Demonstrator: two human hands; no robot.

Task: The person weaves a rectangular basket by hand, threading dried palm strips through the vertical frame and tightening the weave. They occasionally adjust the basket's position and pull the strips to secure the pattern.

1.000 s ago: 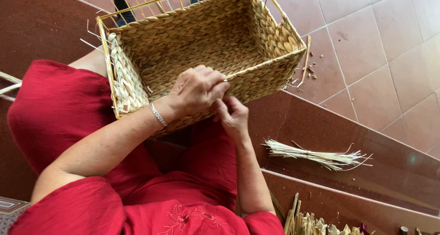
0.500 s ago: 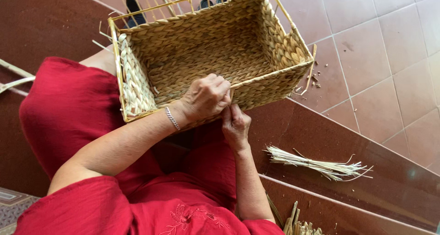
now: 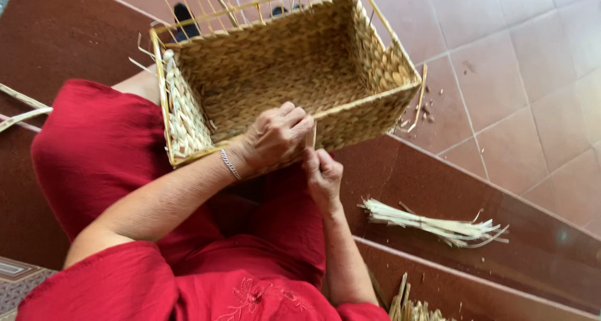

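- Woven straw basket (image 3: 275, 77) sits tipped on the person's red-clad lap, with the near rim under both hands.
- Left hand (image 3: 275, 136) is curled closed over that rim; right hand (image 3: 322, 174) pinches a pale strand (image 3: 313, 135) there.
- Pulling too hard could snap the strand, probably.
- Basket might slide off toward the tiled floor (image 3: 513, 77); spare strips (image 3: 432, 221) lie on the step.

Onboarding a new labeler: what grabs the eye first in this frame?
The big rectangular woven basket at top centre, resting on the person's lap in red clothing, bare stakes sticking up from its rim. At its near rim, the left hand and right hand pinch a strand together. To the right, a pale bundle of straw strips lies on the brown step.
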